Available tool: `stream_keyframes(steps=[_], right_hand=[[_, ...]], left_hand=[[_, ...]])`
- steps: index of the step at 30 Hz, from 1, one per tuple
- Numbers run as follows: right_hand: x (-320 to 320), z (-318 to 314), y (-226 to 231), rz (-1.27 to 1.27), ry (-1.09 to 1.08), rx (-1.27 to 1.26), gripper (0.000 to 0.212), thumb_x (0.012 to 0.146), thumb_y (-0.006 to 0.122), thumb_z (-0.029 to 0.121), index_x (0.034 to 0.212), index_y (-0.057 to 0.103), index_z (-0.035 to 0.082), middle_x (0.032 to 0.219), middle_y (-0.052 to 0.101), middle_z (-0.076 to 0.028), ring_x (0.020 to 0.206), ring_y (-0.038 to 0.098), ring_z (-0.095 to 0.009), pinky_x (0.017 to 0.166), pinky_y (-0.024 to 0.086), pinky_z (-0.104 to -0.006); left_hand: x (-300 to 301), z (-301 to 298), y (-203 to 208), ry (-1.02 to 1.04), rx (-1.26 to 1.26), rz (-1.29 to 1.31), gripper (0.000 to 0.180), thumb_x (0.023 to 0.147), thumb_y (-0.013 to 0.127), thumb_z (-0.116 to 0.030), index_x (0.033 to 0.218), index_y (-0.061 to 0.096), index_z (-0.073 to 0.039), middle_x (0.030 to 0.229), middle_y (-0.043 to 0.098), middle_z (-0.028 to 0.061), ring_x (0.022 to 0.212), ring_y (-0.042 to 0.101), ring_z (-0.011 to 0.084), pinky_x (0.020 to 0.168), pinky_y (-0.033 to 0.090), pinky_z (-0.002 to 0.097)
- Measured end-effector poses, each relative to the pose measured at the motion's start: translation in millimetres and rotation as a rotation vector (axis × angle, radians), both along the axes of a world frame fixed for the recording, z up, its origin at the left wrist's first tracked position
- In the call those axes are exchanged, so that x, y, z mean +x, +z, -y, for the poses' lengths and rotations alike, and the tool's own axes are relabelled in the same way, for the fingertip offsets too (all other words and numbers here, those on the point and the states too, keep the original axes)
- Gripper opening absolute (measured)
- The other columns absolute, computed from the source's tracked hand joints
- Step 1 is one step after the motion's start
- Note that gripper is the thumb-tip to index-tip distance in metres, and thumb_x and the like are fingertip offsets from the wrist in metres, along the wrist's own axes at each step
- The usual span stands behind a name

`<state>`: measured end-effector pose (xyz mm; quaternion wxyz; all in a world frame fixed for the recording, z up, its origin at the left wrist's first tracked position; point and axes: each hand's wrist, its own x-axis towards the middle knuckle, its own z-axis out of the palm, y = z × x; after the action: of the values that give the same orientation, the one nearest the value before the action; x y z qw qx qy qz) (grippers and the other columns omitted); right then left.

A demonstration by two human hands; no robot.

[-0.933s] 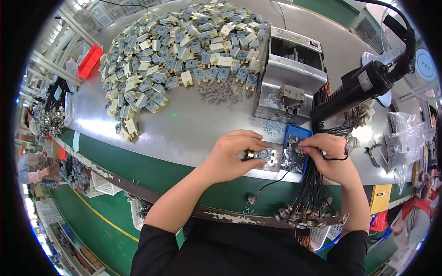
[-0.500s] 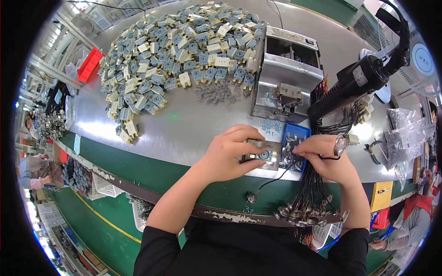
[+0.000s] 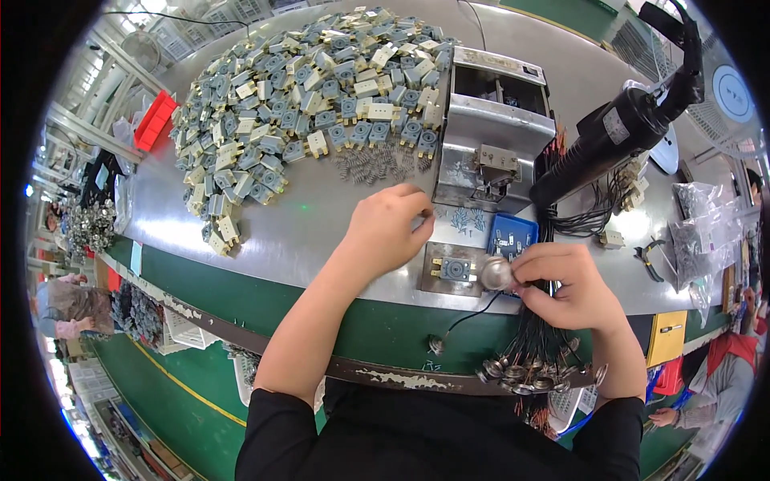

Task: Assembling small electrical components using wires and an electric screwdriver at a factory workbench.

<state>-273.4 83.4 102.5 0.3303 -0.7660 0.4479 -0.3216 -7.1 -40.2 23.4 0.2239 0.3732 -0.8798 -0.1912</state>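
Observation:
My right hand [image 3: 565, 284] is closed, its fingertips at the edge of a round silver metal disc [image 3: 496, 273], slightly blurred. Just left of the disc, a grey square housing [image 3: 455, 270] with brass-coloured prongs lies on a metal plate [image 3: 435, 284]. My left hand [image 3: 393, 224] is off the housing, above and left of it, with fingers curled and thumb and index tips close together; anything between them is too small to make out. Behind my right hand's fingertips sits a blue tray [image 3: 525, 227] of small metal parts. Small blue pieces [image 3: 468, 219] lie beside it.
A large pile of grey and cream housings [image 3: 321, 88] covers the back left, with loose springs [image 3: 377, 164] at its edge. A metal machine [image 3: 497, 128] and a black tube [image 3: 601, 144] stand behind. Wired discs [image 3: 537, 373] hang over the front edge; pliers [image 3: 648, 260] lie right.
My left hand has left the housing, moving up and left. My right hand has come out of the blue tray; the disc, formerly near its wrist, is now at its fingertips beside the housing.

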Motion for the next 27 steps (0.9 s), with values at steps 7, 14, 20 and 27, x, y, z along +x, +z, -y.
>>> stream_keyframes(steps=[7, 14, 20, 27], right_hand=[[-1, -1, -3, 0.072, -0.020, -0.025, 0.013, 0.069, 0.068, -0.005, 0.082, 0.070, -0.004, 0.087, 0.072, -0.015, 0.073, 0.070, -0.027, 0.066, 0.055, -0.0341], [-8, -3, -5, 0.207, 0.050, 0.011, 0.013, 0.070, 0.069, -0.003, 0.082, 0.072, -0.005, 0.084, 0.073, -0.016, 0.072, 0.070, -0.026, 0.066, 0.056, -0.0347], [4, 1, -9, 0.433, 0.105, 0.176, 0.024, 0.087, 0.073, 0.015, 0.085, 0.074, -0.009, 0.084, 0.072, -0.017, 0.067, 0.068, -0.023, 0.063, 0.055, -0.0326], [-4, 1, -4, 0.642, -0.053, 0.489, 0.023, 0.097, 0.070, 0.013, 0.103, 0.077, -0.009, 0.096, 0.071, -0.012, 0.071, 0.059, -0.011, 0.063, 0.047, -0.0250]], left_hand=[[0, 3, -5, -0.109, 0.012, -0.077, 0.015, 0.093, 0.071, -0.020, 0.100, 0.072, -0.007, 0.096, 0.069, 0.0121, 0.085, 0.069, 0.0351, 0.077, 0.056, 0.0444], [7, 2, 6, -0.099, 0.008, 0.165, 0.019, 0.097, 0.066, -0.016, 0.112, 0.065, -0.004, 0.098, 0.069, 0.0166, 0.085, 0.067, 0.0387, 0.077, 0.056, 0.0453], [15, -24, 14, -0.143, 0.908, -0.710, 0.016, 0.103, 0.061, -0.002, 0.118, 0.063, 0.001, 0.096, 0.072, 0.0114, 0.075, 0.067, 0.0162, 0.069, 0.054, 0.0295], [9, -40, 9, -0.116, 0.858, -0.713, 0.015, 0.104, 0.060, -0.002, 0.114, 0.069, 0.004, 0.093, 0.074, 0.0108, 0.067, 0.064, 0.0086, 0.063, 0.053, 0.0252]])
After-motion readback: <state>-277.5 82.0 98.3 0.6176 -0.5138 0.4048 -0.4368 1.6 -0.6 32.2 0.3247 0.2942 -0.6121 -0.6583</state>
